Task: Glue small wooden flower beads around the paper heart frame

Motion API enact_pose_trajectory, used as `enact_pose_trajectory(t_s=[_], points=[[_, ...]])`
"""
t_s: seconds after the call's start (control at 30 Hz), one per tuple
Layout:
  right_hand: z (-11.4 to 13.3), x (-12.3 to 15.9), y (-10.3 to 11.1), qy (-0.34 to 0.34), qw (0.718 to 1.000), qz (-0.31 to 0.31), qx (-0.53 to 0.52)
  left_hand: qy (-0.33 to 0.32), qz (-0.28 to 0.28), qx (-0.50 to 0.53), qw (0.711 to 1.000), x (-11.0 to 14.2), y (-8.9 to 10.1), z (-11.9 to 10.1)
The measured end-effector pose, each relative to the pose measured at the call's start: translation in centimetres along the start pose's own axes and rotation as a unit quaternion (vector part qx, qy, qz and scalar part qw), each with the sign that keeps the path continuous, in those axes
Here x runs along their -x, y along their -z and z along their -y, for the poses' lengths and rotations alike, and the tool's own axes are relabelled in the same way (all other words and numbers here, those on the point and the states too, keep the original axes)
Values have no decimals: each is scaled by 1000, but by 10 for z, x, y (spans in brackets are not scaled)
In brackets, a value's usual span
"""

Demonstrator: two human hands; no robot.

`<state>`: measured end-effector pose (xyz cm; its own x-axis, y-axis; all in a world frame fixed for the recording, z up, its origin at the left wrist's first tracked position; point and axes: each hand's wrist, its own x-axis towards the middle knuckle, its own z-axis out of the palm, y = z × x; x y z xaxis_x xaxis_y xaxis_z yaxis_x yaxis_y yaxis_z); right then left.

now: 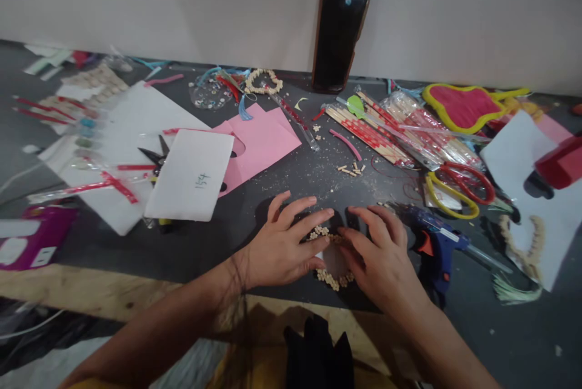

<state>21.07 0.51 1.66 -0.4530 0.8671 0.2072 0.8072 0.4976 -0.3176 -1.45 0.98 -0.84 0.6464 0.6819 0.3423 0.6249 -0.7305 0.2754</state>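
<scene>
A small ring of pale wooden flower-shaped pieces point(334, 280) lies on the dark table around a white centre, near the front edge. My left hand point(284, 243) reaches in from its left side, fingers spread, with the thumb and index fingertips at the ring. On the opposite side my right hand point(379, 246) curves over the ring's edge, its fingers bent but apart. Parts of the ring are hidden beneath both hands. Just right of my right hand lies a blue glue gun point(439, 243) with an orange trigger.
Scissors point(459, 189) with red and yellow handles lie beside bundled wooden sticks point(368, 128). A phone point(341, 34) leans against the wall. Pink paper point(266, 140) and a white card point(191, 177) marked with writing lie left. Short cut sticks point(350, 169) and crumbs are scattered ahead.
</scene>
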Motion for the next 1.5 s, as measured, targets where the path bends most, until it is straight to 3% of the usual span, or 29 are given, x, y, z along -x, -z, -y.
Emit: enact_pose_trajectory(t_s=[0.43,1.5], points=[[1,-2,-3,9,999,-26,-27,3,4,6,1000,0,-1,-1],[1,-2,-8,-10,999,-6,-33,2,11,4,1000,-1,0,0]])
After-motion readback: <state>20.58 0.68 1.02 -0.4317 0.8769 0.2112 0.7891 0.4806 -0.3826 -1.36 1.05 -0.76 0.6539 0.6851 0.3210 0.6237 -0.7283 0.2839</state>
